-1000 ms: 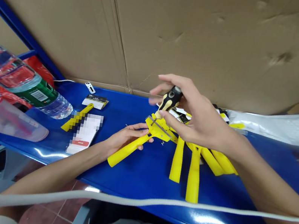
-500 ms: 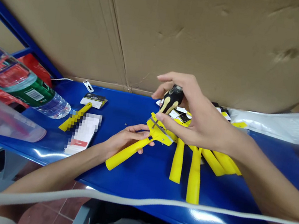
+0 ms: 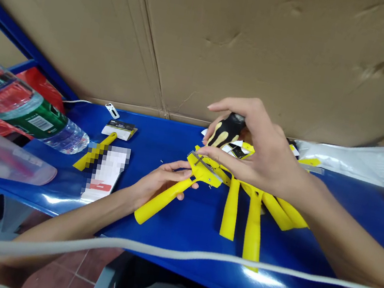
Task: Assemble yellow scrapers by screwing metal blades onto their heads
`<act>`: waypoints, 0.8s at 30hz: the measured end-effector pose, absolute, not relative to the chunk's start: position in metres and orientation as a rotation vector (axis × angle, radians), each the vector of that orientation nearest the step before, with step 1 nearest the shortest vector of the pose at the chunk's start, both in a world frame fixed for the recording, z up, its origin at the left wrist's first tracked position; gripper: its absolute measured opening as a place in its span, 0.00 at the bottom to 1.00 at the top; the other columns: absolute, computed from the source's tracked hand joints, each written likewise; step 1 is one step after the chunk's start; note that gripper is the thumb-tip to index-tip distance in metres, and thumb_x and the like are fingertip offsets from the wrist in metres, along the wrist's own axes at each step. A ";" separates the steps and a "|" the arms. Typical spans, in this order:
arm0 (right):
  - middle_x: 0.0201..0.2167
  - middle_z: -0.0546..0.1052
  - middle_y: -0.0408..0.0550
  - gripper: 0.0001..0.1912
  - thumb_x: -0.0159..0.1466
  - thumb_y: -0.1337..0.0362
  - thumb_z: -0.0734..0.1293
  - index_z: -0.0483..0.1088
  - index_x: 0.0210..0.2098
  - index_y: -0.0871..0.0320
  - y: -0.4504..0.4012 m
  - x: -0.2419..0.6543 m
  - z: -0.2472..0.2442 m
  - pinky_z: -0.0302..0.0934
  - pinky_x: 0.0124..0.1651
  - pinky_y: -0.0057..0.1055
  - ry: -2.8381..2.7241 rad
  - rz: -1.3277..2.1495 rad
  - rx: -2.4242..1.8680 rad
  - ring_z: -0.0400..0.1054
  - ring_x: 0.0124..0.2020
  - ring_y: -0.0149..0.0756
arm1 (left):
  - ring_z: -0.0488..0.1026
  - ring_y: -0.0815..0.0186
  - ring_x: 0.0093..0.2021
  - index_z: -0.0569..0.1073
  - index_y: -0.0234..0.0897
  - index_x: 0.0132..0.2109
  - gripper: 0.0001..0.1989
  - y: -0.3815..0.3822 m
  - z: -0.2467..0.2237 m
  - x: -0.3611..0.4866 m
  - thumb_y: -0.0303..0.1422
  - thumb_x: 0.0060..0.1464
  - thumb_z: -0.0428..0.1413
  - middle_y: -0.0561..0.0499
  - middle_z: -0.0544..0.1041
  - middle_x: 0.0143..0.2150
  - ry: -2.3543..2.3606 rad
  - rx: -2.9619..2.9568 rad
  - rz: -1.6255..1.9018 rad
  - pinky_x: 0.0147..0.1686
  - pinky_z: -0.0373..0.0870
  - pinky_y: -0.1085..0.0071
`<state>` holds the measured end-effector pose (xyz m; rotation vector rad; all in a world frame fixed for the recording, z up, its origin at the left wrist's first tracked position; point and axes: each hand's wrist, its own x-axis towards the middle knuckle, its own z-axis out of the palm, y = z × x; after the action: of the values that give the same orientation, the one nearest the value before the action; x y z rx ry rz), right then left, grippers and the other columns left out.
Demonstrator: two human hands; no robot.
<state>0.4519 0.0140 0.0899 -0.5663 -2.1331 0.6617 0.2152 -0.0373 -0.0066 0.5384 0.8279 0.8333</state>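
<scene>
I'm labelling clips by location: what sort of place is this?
Probably a small workshop or assembly bench. A screwdriver is in the right hand, a yellow scraper is in the left, and more yellow handles lie on the blue tabletop.

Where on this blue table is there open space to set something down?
The blue table is bare at the back between the black-and-white card and the right hand, and in front between the held yellow scraper and the loose yellow handles. Crowded: around the right hand, and at left by the bottle and cup.
</scene>
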 end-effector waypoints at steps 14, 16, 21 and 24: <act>0.61 0.77 0.53 0.29 0.71 0.63 0.73 0.62 0.67 0.49 0.018 0.450 0.086 0.76 0.54 0.47 -2.222 0.644 -0.437 0.76 0.57 0.49 | 0.86 0.58 0.42 0.82 0.35 0.53 0.15 -0.035 -0.011 0.214 0.24 0.59 0.67 0.42 0.84 0.51 0.867 0.584 0.870 0.23 0.77 0.76; 0.54 0.80 0.50 0.24 0.70 0.61 0.74 0.67 0.63 0.49 0.017 0.450 0.088 0.76 0.51 0.45 -2.206 0.558 -0.469 0.79 0.49 0.46 | 0.86 0.58 0.42 0.82 0.34 0.53 0.15 -0.035 -0.011 0.214 0.24 0.59 0.67 0.41 0.84 0.50 0.866 0.588 0.874 0.23 0.77 0.76; 0.58 0.78 0.54 0.23 0.72 0.59 0.73 0.65 0.63 0.51 0.014 0.451 0.092 0.74 0.54 0.46 -2.243 0.506 -0.433 0.77 0.53 0.47 | 0.85 0.58 0.40 0.82 0.33 0.50 0.15 -0.035 -0.006 0.217 0.24 0.56 0.69 0.42 0.84 0.47 0.867 0.589 0.900 0.21 0.76 0.75; 0.54 0.80 0.51 0.23 0.72 0.60 0.72 0.65 0.63 0.50 0.012 0.451 0.093 0.74 0.53 0.44 -2.188 0.587 -0.444 0.79 0.51 0.45 | 0.85 0.58 0.40 0.82 0.34 0.49 0.14 -0.035 -0.006 0.216 0.24 0.55 0.70 0.42 0.84 0.46 0.849 0.594 0.931 0.20 0.74 0.76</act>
<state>0.4514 0.0124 0.0935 -0.4444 -2.1882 0.5869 0.2161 -0.0351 -0.0061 0.5939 0.8494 0.9313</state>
